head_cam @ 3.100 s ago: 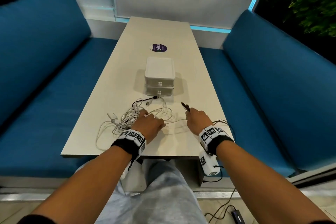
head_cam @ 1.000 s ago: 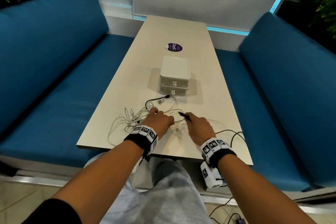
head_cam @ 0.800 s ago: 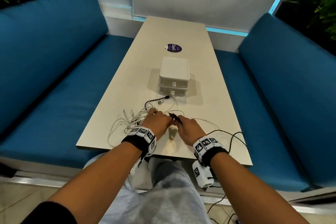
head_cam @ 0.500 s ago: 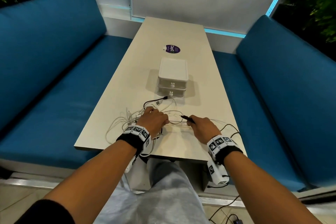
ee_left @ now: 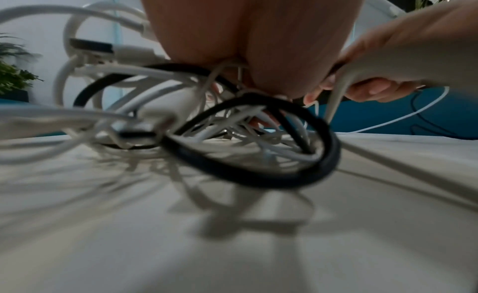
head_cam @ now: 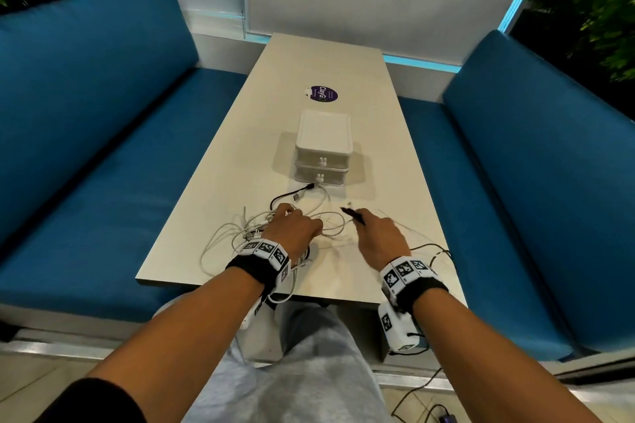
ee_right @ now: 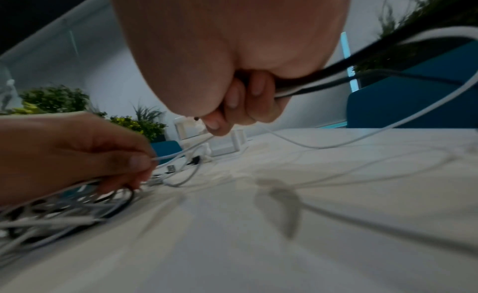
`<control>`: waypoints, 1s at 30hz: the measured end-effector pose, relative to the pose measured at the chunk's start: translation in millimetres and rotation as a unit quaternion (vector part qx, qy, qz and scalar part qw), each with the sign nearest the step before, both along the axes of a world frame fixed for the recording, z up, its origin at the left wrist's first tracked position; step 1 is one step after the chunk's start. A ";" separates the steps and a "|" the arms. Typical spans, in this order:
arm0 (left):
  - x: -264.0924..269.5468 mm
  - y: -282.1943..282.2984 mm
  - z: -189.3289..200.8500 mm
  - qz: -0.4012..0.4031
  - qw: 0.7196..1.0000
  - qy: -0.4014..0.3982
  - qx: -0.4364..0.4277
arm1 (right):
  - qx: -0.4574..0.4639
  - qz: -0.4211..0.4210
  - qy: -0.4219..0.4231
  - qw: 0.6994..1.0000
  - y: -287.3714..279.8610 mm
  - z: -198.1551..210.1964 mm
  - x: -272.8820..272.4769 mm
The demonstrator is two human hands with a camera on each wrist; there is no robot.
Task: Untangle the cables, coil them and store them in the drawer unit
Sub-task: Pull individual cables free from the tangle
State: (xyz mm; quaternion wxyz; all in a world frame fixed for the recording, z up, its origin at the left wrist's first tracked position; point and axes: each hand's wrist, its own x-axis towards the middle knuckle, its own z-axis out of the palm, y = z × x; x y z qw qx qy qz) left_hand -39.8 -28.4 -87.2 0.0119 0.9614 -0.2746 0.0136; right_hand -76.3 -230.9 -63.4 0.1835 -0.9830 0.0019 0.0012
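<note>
Right hand [head_cam: 379,237] drew rightward, fingers pinching black cable [head_cam: 354,215]; left hand [head_cam: 292,230] grips white tangle [head_cam: 240,233].

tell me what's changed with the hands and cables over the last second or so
The right hand, gripping the black cable end, drew in beside the left hand, then pulled back out to the right, drawing strands away from the tangle. The left hand stayed on the cable tangle, holding it down. The drawer unit is still shut and in place on the table.
</note>
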 end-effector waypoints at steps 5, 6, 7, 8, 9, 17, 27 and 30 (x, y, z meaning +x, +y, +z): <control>-2.5 -4.3 8.0 -0.011 1.000 -0.011 -0.005 | 0.045 0.075 0.040 0.995 36.2 -9.7 -0.9; -2.6 -2.6 6.4 -0.012 1.000 -0.017 -0.009 | 0.055 0.075 0.045 0.995 37.7 -9.9 0.4; -3.2 -0.6 4.6 -0.013 0.999 -0.025 -0.017 | 0.065 0.075 0.050 0.994 37.2 -10.2 1.7; -3.5 0.9 2.2 -0.013 0.999 -0.030 -0.028 | 0.070 0.077 0.053 0.993 35.7 -10.1 3.0; -3.9 1.4 0.7 -0.014 0.998 -0.035 -0.042 | 0.069 0.080 0.056 0.993 33.6 -9.9 3.7; -1.2 2.1 0.4 -0.023 0.998 -0.044 -0.034 | 0.053 0.049 0.052 0.996 -3.5 -2.7 6.1; -0.3 8.8 7.4 0.014 1.000 -0.013 0.006 | 0.042 -0.071 0.079 0.993 -49.9 -12.0 2.8; -5.3 -1.3 9.7 0.022 0.999 -0.010 0.035 | 0.021 -0.070 0.078 0.994 -39.6 -16.1 3.2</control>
